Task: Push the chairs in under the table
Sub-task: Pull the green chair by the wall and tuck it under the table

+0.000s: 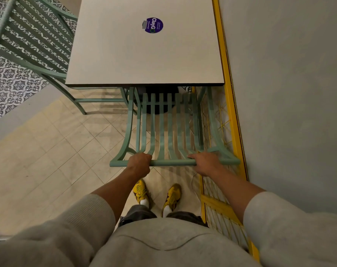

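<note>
A green slatted chair [171, 132] stands right in front of me, its seat tucked under the near edge of the pale square table [125, 60]. Only its backrest shows, leaning toward me. My left hand [139, 161] grips the top rail of the backrest left of centre. My right hand [206, 163] grips the same rail right of centre. A second green chair [34, 41] stands at the table's left side, its backrest well out from the table edge and part of its frame under the top.
A grey wall [289, 93] with a yellow frame [229, 89] runs close along the right of the chair and table. A round purple sticker [153, 25] lies on the tabletop. My yellow shoes [156, 195] stand on cream floor tiles behind the chair.
</note>
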Available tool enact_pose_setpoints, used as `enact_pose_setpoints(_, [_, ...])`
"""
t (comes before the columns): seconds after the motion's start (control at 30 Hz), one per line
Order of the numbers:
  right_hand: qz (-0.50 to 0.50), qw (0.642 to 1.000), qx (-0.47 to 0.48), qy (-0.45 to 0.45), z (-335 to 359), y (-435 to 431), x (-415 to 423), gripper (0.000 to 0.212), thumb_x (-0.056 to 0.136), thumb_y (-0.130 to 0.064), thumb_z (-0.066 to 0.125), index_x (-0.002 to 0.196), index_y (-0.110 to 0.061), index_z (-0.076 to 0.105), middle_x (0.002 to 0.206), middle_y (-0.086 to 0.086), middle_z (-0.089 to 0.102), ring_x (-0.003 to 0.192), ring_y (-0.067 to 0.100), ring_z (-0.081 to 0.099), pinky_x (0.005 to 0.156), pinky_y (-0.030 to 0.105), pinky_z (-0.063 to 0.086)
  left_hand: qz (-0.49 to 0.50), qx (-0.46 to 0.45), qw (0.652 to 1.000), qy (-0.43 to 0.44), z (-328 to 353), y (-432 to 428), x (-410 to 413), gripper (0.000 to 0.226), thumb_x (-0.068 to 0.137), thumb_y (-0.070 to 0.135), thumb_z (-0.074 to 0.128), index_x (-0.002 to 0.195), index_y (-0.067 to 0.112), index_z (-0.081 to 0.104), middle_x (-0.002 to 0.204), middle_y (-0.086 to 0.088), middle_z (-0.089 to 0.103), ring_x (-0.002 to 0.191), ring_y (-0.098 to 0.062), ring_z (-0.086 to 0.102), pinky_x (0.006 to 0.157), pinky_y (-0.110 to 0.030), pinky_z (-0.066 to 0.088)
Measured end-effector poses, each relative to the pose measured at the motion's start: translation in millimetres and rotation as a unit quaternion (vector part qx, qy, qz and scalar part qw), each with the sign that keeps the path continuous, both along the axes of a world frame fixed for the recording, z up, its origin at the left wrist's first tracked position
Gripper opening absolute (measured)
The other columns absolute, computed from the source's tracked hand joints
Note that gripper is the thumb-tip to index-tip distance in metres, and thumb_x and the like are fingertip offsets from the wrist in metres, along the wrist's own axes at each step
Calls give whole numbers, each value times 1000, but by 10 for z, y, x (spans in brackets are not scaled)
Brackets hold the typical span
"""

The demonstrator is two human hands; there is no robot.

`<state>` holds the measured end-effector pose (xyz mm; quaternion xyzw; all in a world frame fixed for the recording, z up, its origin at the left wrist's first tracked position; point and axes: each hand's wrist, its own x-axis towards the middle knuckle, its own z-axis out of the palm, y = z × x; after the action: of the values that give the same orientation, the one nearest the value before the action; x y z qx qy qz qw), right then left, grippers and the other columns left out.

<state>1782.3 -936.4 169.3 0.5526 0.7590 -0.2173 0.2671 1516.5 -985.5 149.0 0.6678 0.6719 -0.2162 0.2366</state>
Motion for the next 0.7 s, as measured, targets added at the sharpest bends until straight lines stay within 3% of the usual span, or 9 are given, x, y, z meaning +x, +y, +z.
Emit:
enact_pose_setpoints(0.27, [3, 1000, -5, 10, 2, -34, 13, 56, 98, -31, 63, 151, -46, 52, 133, 4, 69, 120, 30, 66, 96, 44, 55, 5, -13, 1000, -14, 4, -31, -11, 33, 96, 21, 70, 129, 19, 67, 112, -5, 71, 100, -22, 71, 89, -38, 62])
enact_pose_setpoints(0.4, [0, 1000, -6, 10, -14, -24, 30, 49, 98, -47, 65, 146, -39, 58, 132, 5, 70, 119, 30, 66, 96, 44, 55, -7, -10, 1000, -17, 14, -33, -20, 50, 94, 50, 71, 133, 20, 62, 112, -3, 71, 101, -21, 70, 86, -39, 61])
enact_pose_setpoints(0.53, [13, 999, -49, 11, 8, 15, 46, 78, 87, -73, 69, 148, -27, 53, 138, 8, 64, 125, 31, 62, 96, 43, 52, -20, 2, 1000, -16, 52, -86, -58, 82, 84, 72, 70, 147, 22, 50, 123, -5, 69, 110, -25, 68, 91, -42, 59])
enact_pose_setpoints(0.7, [52, 992, -109, 22, 195, 74, -9, 112, 72, -88, 68, 159, -22, 41, 156, 8, 53, 137, 32, 55, 106, 47, 50, 3, -3, 1000, -29, 239, -136, -215, 122, 72, 89, 64, 165, 22, 23, 155, -9, 53, 138, -32, 53, 113, -52, 45])
